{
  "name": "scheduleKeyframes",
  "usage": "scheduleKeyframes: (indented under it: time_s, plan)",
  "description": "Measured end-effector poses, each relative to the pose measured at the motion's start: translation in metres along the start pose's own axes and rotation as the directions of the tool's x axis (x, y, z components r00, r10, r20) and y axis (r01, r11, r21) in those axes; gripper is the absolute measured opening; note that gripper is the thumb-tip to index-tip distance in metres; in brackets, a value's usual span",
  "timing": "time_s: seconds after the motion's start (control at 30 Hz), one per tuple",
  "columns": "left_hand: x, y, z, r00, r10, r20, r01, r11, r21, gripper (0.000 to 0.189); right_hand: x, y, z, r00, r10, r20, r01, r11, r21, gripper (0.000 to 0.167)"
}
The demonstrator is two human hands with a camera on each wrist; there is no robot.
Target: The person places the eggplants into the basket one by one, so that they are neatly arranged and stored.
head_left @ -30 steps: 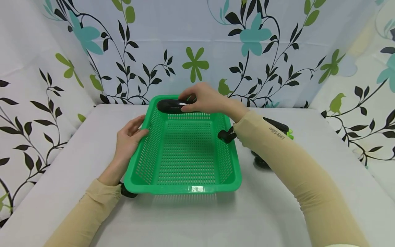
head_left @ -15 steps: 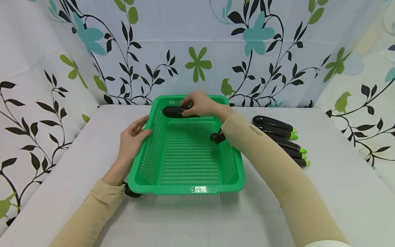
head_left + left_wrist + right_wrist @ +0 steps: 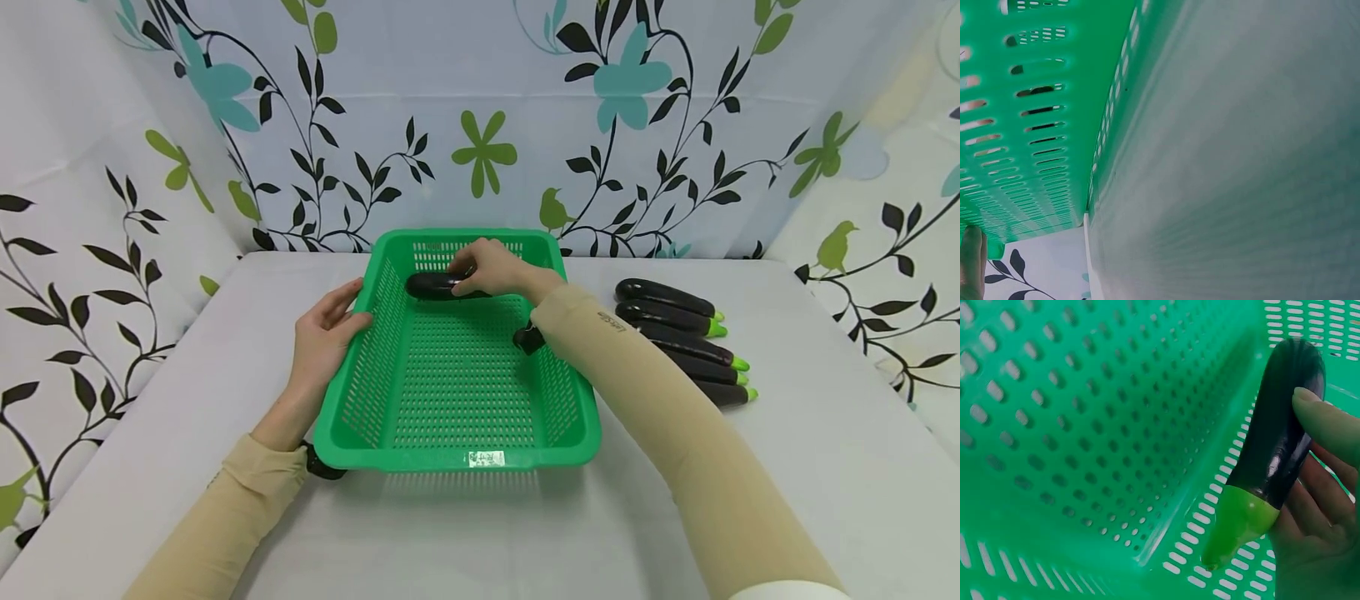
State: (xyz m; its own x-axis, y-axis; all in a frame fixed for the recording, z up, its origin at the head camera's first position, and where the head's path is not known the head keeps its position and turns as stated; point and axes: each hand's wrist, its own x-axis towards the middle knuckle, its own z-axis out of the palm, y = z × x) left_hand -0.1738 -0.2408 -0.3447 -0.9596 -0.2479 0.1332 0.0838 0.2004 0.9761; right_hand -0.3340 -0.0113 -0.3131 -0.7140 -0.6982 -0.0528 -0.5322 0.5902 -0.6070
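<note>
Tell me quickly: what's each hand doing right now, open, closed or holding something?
Left hand: open, touching the left side of the basket.
Right hand: closed, holding an eggplant inside the basket.

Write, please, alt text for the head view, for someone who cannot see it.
A person's right hand holds a dark eggplant inside a green basket, near its far wall, while the left hand touches the basket's left side. Five more eggplants lie on the white table, to the right.

Right grip (image 3: 491,268) in a pinch, left grip (image 3: 318,337) with thumb (image 3: 350,326) apart
</note>
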Motion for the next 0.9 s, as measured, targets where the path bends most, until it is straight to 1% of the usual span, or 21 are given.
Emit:
scheduleKeyframes:
  time_s: [0.1, 0.23, 0.4, 0.6, 0.9]
  plan:
    - [0.0005, 0.0003, 0.0004, 1.0, 0.002, -0.001, -0.002, 1.0, -0.001, 0.054, 0.0003, 0.0034, 0.0015, 1.0, 0.024, 0.007, -0.024, 1.0, -0.002, 0.042]
    - [0.0008, 0.0016, -0.0003, 1.0, 0.012, 0.0, -0.012, 1.0, -0.003, 0.054, 0.0003, 0.0049, 0.0026, 0.998, 0.06, 0.016, -0.059, 0.998, -0.038, 0.042]
    - [0.0007, 0.0019, 0.0011, 1.0, 0.001, 0.002, -0.001, 1.0, -0.005, 0.053, 0.0023, 0.0081, 0.0053, 0.995, 0.094, 0.038, -0.092, 0.994, -0.061, 0.043]
    - [0.0006, 0.0023, 0.0014, 1.0, -0.003, -0.002, 0.003, 1.0, -0.011, 0.052, 0.0044, 0.0074, 0.0074, 0.995, 0.097, 0.026, -0.095, 0.994, -0.061, 0.044]
    - [0.002, -0.0001, 0.0023, 1.0, 0.01, -0.007, -0.01, 1.0, -0.015, 0.051, 0.0025, 0.0065, 0.0041, 0.996, 0.089, 0.012, -0.089, 0.996, -0.018, 0.043]
